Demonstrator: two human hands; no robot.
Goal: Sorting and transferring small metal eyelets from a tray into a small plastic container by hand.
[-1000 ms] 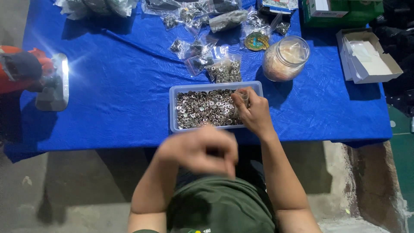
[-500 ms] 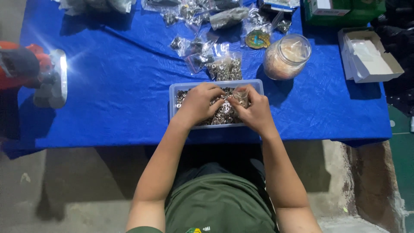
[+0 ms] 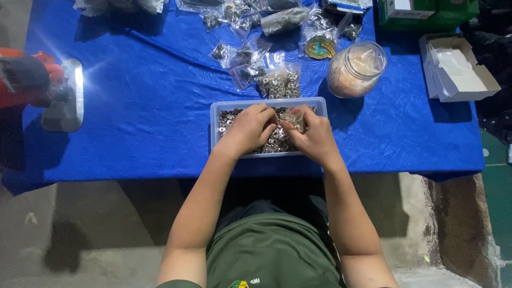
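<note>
Head view, looking down on a counter (image 3: 133, 122) covered in blue cloth.

Packages, far edge: a cluster of small clear plastic bags (image 3: 250, 53) holding dark metal bits, lying loosely just beyond the tray. One fuller bag of silvery parts (image 3: 278, 84) lies touching or nearly touching the tray's far wall. A round green-and-gold label (image 3: 320, 48) shows on a packet near the jar. Glass jar (image 3: 356, 69), upright, open mouth, pale orange-pink contents, just right of the bags. Green carton (image 3: 421, 13) at the top right corner, partly cut off. Open cardboard box (image 3: 458, 66) with white packets inside, at the right edge, well apart from the tray. Red power tool with a metal base (image 3: 48, 90) at the left edge.

Rectangular clear plastic tray (image 3: 224, 106) sits near the counter's near edge, filled with small silvery metal rings (image 3: 269, 145).

Left hand (image 3: 248, 128): lies over the left half of the tray, fingers curled together with the tips down among the rings; whether they pinch any cannot be told.

Right hand (image 3: 314, 136): over the right half of the tray, thumb and forefinger pinching a small clear bag (image 3: 295, 118) held just above the rings. The left fingertips lie just beside this bag's mouth.
</note>
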